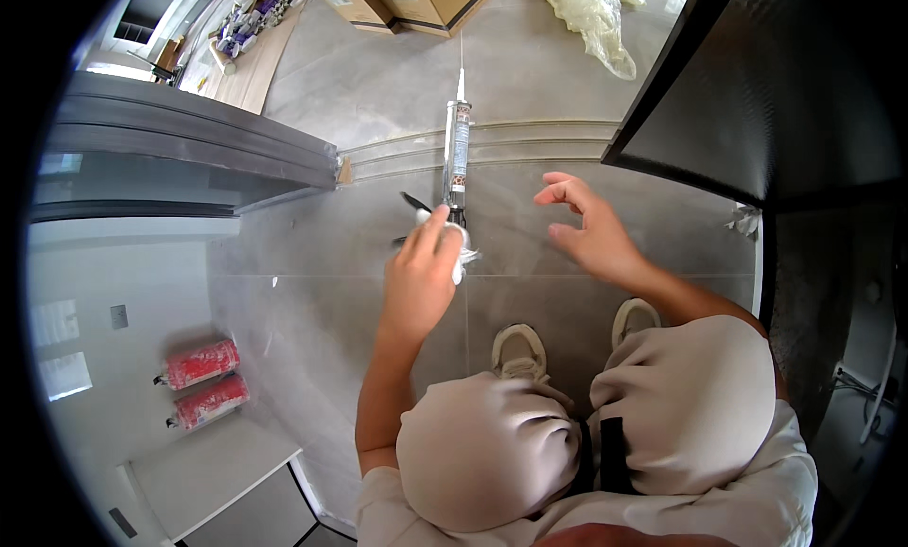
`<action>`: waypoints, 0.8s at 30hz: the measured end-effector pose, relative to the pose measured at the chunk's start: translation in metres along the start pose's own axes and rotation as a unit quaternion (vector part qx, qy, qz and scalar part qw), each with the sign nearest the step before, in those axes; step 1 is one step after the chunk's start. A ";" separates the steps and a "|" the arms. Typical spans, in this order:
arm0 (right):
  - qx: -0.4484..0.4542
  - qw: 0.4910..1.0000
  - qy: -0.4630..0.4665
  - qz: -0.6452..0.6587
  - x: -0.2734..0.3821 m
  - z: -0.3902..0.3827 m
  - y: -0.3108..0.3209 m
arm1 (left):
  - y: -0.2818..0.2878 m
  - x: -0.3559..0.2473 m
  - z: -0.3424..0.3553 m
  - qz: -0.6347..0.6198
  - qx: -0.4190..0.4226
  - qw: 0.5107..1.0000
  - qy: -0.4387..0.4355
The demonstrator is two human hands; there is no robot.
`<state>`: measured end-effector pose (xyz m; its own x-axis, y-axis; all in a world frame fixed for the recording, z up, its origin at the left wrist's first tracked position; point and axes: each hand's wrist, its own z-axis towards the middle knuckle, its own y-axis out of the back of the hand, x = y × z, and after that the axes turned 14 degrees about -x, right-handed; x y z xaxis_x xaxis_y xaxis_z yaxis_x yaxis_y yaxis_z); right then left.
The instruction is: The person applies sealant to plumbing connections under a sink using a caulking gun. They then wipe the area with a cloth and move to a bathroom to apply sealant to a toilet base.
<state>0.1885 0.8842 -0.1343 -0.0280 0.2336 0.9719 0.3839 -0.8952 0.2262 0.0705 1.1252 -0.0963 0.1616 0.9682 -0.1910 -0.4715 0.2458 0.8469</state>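
Note:
A caulking gun (pixel 448 159) with a printed sealant tube and a long white nozzle points away from me, its tip toward the far side. My left hand (pixel 423 275) is closed at its rear end, near the black handle and trigger. Crumpled white tissue (pixel 462 254) shows beside those fingers, and the palm side is hidden. To the right of the gun, my right hand (pixel 594 227) is held apart from it. Its thumb and fingers are spread and curved, with nothing between them.
Floor tracks (pixel 539 142) cross the doorway between a grey frame (pixel 189 140) and a dark door panel (pixel 738 103). Cardboard boxes (pixel 426 0) and a crumpled plastic sheet (pixel 596 22) lie beyond. Two red fire extinguishers (pixel 201 364) stand at the left wall.

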 end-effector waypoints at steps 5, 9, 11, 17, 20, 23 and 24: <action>0.033 0.995 0.059 0.074 0.018 0.001 0.010 | -0.016 -0.005 0.002 -0.136 -0.126 0.975 0.124; 0.064 0.989 0.097 0.091 0.022 -0.001 0.004 | -0.022 -0.007 -0.002 -0.257 -0.124 0.932 0.223; 0.078 0.985 0.117 0.101 0.026 -0.004 -0.002 | -0.022 -0.009 -0.006 -0.301 -0.125 0.911 0.255; 0.013 0.960 0.281 0.009 0.022 0.004 -0.003 | -0.049 -0.029 0.004 -0.426 -0.128 0.846 0.293; -0.063 0.915 0.396 -0.046 -0.016 0.015 -0.017 | -0.057 -0.042 0.006 -0.412 -0.111 0.843 0.327; -0.059 0.897 0.437 -0.041 -0.022 0.021 -0.037 | -0.074 -0.027 -0.013 -0.461 -0.097 0.786 0.400; -0.078 0.878 0.468 -0.060 -0.031 0.021 -0.035 | -0.078 -0.036 -0.008 -0.512 -0.078 0.749 0.414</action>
<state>0.1958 0.9162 -0.1733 -0.8341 -0.0194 0.5512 0.1973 -0.9438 0.2653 0.0950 1.0710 -0.1596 -0.0550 -0.0487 -0.9973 -0.5731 0.8195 -0.0084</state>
